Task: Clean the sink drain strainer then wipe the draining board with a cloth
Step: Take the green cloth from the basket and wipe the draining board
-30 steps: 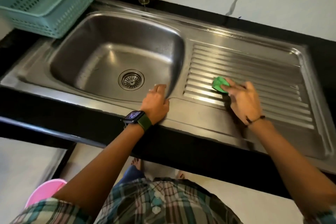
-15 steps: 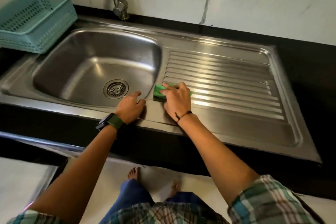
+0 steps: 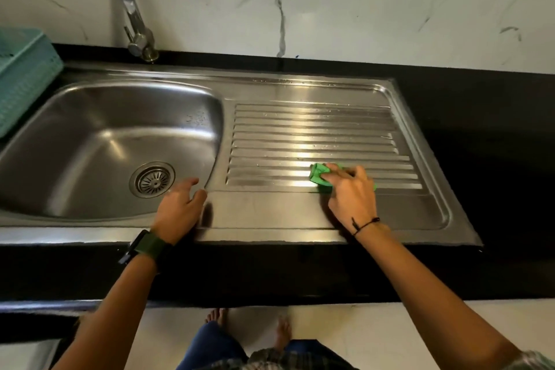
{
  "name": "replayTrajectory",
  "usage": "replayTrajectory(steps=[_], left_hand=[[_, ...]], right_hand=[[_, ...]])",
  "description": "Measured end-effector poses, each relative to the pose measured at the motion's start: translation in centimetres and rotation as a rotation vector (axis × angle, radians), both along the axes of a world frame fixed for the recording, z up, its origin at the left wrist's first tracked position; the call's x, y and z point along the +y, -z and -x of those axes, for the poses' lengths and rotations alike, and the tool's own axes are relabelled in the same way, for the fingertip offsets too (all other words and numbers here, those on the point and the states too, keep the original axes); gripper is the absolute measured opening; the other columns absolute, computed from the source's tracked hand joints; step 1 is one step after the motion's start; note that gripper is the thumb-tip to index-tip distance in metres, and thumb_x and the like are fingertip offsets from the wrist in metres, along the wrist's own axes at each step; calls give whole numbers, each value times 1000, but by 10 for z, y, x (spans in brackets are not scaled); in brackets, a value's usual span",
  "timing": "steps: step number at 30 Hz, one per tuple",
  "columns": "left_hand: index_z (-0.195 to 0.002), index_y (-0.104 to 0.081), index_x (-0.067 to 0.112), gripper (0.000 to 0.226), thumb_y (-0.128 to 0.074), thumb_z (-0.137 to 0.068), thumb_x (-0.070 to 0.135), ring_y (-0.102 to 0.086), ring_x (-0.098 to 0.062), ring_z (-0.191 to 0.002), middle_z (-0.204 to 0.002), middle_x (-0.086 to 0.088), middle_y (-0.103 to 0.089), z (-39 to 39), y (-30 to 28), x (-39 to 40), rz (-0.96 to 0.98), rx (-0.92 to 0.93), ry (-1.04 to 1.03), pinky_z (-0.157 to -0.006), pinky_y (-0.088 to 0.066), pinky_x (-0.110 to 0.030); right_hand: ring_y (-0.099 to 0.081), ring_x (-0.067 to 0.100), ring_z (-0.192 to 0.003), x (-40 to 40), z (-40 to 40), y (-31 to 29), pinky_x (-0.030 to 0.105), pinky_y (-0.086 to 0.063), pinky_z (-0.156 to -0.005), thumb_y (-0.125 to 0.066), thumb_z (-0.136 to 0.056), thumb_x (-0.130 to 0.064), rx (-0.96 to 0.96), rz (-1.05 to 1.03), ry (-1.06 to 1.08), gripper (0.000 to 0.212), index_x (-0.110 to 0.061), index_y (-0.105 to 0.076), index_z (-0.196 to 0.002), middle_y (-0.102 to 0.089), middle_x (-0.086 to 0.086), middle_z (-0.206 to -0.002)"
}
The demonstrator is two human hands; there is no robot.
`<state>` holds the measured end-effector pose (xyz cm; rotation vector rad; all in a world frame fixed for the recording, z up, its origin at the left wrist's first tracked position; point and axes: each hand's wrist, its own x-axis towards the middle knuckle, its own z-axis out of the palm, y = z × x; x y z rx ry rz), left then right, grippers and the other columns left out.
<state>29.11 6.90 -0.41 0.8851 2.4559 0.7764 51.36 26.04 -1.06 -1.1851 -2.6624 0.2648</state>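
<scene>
A green cloth [image 3: 320,176] lies bunched on the front ribs of the steel draining board [image 3: 315,129]. My right hand [image 3: 353,192] covers most of it, fingers curled over the cloth and pressing it down. My left hand [image 3: 180,207] rests on the sink's front rim beside the basin corner, fingers loose and holding nothing. The round drain strainer [image 3: 152,179] sits in the bottom of the basin [image 3: 90,144], just left of my left hand. Water droplets dot the far ribs of the board.
A curved steel tap [image 3: 132,15] rises behind the basin. A teal plastic basket [image 3: 24,75] stands on the black counter at the far left. Black counter [image 3: 486,135] surrounds the sink, with a marble wall behind. My bare feet are on the floor below.
My right hand slid the green cloth to the right along the front ribs, away from the basin edge. My left hand stayed on the front rim. The view tilted up.
</scene>
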Motion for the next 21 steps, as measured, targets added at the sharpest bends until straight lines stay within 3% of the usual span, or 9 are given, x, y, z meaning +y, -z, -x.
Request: replayTrajectory(steps=[3, 6, 10, 14, 18, 21], left_hand=[[-130, -45, 7, 40, -44, -93, 24, -47, -34, -121, -133, -19, -50, -1, 3, 5, 4, -3, 23, -98, -36, -36], [-129, -46, 5, 38, -40, -95, 20, -45, -34, -123, -134, -20, -49, 1, 4, 6, -16, -13, 30, -100, -33, -36], [-126, -48, 8, 34, -36, -95, 14, -51, -33, -116, -130, -19, -53, 6, 3, 1, -91, -29, 37, -95, -37, -35], [-129, -46, 11, 35, -36, -95, 17, -49, -32, -118, -132, -16, -52, 6, 4, -1, -87, -61, 52, -94, -35, -33], [-129, -45, 11, 35, -37, -95, 18, -49, -31, -118, -132, -14, -52, 5, 2, -3, -101, -86, 70, -95, -35, -33], [-129, -45, 12, 35, -37, -96, 19, -48, -30, -119, -132, -13, -52, 7, 2, -4, -120, -108, 82, -97, -34, -33]], right_hand=[[-43, 30, -110, -26, 32, 2, 36, -35, -94, -52, -80, -7, 59, 23, -48, 42, -22, -62, -118, -53, -4, -136], [-41, 28, -113, -73, 92, 4, 37, -32, -98, -47, -85, -13, 83, 58, -270, 39, -25, -59, -120, -51, -8, -138], [-41, 36, -110, -112, 133, 6, 44, -36, -93, -44, -83, -7, 48, 43, -380, 33, -9, -60, -113, -50, 5, -138], [-52, 35, -98, -88, 95, -2, 39, -48, -83, -41, -79, -9, 69, 40, -442, 40, -17, -65, -110, -55, 1, -135], [-62, 31, -86, -66, 35, -9, 34, -55, -77, -70, -65, 0, 125, 35, -290, 41, -23, -73, -98, -66, -5, -120], [-63, 29, -85, -56, 5, -14, 32, -57, -75, -72, -64, 2, 151, 53, -264, 38, -21, -74, -94, -68, -2, -115]])
